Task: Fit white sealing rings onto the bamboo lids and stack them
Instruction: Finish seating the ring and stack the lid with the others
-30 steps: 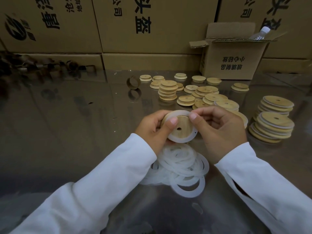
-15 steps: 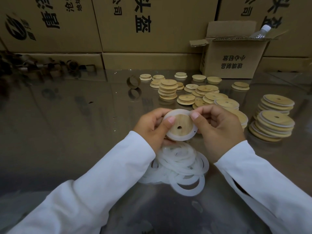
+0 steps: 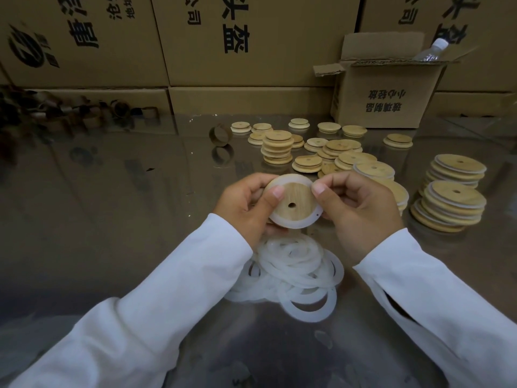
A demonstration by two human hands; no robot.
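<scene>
Bamboo lid (image 3: pixel 293 198) is pinched between left hand (image 3: pixel 246 210) and right hand (image 3: pixel 361 212), tilted up, seemingly so its sealing ring (image 3: pixel 291 224) is checked; spare rings (image 3: pixel 296 271) are kept directly beneath.

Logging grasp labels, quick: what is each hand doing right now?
Left hand: grips the bamboo lid by its left edge.
Right hand: pinches the same lid at its right edge.

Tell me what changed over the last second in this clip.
Little. The left hand and right hand still pinch the bamboo lid by its edges; the white sealing ring now sits closer round it at the top, and the left thumb has slid slightly leftward. The loose rings, the lid stacks and the table are unchanged.
</scene>
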